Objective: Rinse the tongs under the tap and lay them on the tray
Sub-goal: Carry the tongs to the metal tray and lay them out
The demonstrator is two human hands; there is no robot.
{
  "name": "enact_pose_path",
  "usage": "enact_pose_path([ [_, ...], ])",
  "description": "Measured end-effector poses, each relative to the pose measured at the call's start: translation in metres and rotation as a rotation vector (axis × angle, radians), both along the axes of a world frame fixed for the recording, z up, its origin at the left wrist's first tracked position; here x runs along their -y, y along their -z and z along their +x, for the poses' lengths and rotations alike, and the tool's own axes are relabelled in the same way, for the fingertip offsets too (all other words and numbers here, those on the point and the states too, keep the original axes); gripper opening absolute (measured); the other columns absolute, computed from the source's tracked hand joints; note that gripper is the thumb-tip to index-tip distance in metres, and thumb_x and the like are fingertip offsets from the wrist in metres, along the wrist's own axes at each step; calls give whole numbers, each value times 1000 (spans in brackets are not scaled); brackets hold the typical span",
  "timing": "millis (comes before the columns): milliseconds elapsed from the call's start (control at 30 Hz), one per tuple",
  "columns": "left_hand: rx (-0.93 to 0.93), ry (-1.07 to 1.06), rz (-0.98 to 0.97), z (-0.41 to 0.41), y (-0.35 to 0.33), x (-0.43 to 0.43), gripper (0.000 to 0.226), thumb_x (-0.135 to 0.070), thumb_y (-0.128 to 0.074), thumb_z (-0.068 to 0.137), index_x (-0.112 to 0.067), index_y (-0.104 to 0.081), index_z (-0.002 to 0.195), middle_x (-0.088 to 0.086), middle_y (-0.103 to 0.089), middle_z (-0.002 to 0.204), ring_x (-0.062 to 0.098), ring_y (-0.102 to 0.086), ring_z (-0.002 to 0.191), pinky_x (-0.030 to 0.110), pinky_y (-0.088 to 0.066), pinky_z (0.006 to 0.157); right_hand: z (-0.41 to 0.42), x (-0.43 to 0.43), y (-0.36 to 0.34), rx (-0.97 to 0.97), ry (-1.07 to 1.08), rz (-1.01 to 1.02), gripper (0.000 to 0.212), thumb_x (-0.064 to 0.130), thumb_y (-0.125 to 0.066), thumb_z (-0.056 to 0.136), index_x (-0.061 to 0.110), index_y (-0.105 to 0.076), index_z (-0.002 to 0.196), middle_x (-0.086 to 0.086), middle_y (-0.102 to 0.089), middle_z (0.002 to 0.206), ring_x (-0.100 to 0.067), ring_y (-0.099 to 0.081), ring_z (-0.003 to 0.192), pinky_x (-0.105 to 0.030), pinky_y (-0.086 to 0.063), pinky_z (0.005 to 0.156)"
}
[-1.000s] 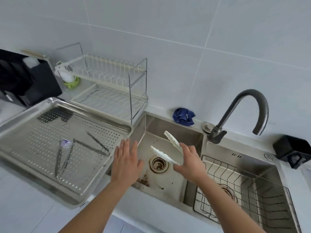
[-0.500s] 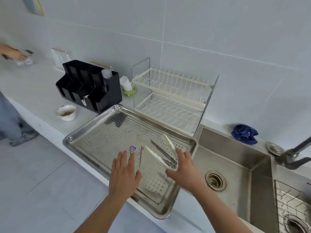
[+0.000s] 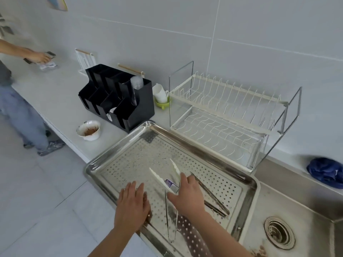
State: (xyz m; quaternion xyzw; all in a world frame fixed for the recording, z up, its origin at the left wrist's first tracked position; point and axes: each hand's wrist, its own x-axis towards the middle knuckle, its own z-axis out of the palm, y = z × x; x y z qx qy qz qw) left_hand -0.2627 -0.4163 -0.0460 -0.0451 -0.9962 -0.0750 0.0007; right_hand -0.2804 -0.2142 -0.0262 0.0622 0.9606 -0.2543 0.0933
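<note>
Tongs: white pair (image 3: 164, 176), arms splayed in a V, tips aimed far-left, right down low over the holed floor of the tray (image 3: 115, 151). Touching it or just clear? Cannot tell.
Right hand: (image 3: 187, 196) has the hinge end, thumb on 1 arm and fingers curled over the other, pinching.
Left hand: (image 3: 132, 206) flat, fingers straight and pressed together, over the near rim, holding nothing.
Company: 2 metal pairs lie in there, 1 thin (image 3: 170, 219) and 1 dark (image 3: 209, 195), close by the landing spot.
Sink: (image 3: 300, 206) off to the right, tap out of shot.
Done: rinse judged finished, since the tongs are at the tray, well away from the sink.
Left: settle them flat and let go. Nearly home!
</note>
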Motion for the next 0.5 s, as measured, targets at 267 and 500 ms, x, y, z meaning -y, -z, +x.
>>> enact_pose_path([
  [267,206,111,20,-25,8,18,61,-42,-56,93,-17,-48,148,15,-39,158,35,-35,148,52,-35,117,-38,37,20,5,73,141,85,71,-47,85,19,-30,150,-3,-47,135,-26,-45,123,-40,-41,103],
  [500,231,348,7,-61,11,58,51,-45,-57,87,-23,-59,133,1,-55,134,23,-56,117,40,-49,90,-59,85,23,71,255,224,100,80,-45,82,16,-24,155,-8,-48,140,-30,-49,128,-44,-44,104],
])
